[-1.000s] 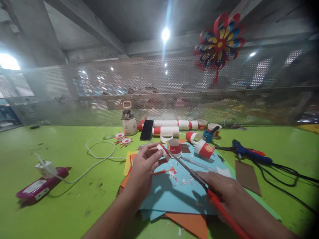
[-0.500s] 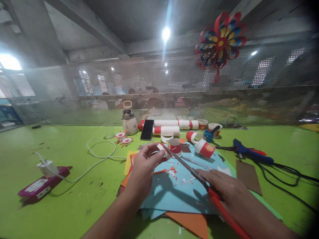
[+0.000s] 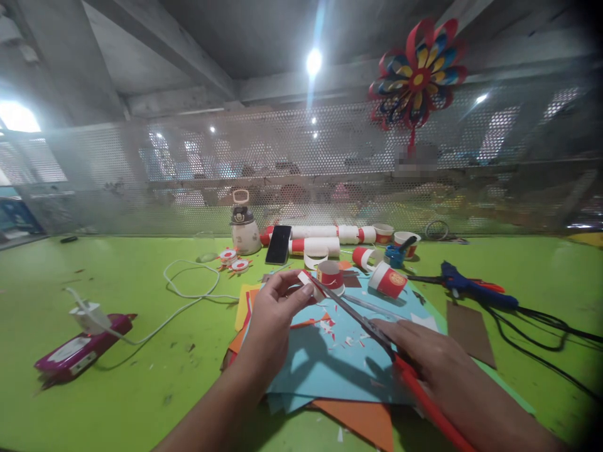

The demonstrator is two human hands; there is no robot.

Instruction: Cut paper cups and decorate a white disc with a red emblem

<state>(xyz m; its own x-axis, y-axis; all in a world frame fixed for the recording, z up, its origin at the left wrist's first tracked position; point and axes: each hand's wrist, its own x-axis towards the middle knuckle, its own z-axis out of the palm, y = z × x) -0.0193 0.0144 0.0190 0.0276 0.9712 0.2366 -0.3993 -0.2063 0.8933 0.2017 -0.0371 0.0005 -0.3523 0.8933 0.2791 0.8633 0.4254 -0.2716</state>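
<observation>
Head view: scissor tips meet the red-and-white paper piece

Nearest you, at the right, your right hand (image 3: 431, 355) is wrapped round the red handles of the scissors (image 3: 363, 323). Their long axis runs from near right to far left, over the blue sheets (image 3: 325, 380) and scattered scraps (image 3: 327, 325). Your left hand (image 3: 282, 304), to the left, pinches a small red-and-white paper piece (image 3: 313, 287) between thumb and fingers, so it is the nearer hand. From your right grip, the piece lies left and far, at the blade tips, its length slanting roughly along the blades. The tips overlap it; whether they bite into it, you cannot tell from here.

Just beyond the piece stands a red-and-white cup (image 3: 331, 279). To its right, a tilted cup (image 3: 389, 280) bears a round gold emblem, too small to read. Farther off, the phone (image 3: 278, 245) has a dark screen with no text, and the pale bottle (image 3: 245, 236) carries small marks that stay illegible.
</observation>
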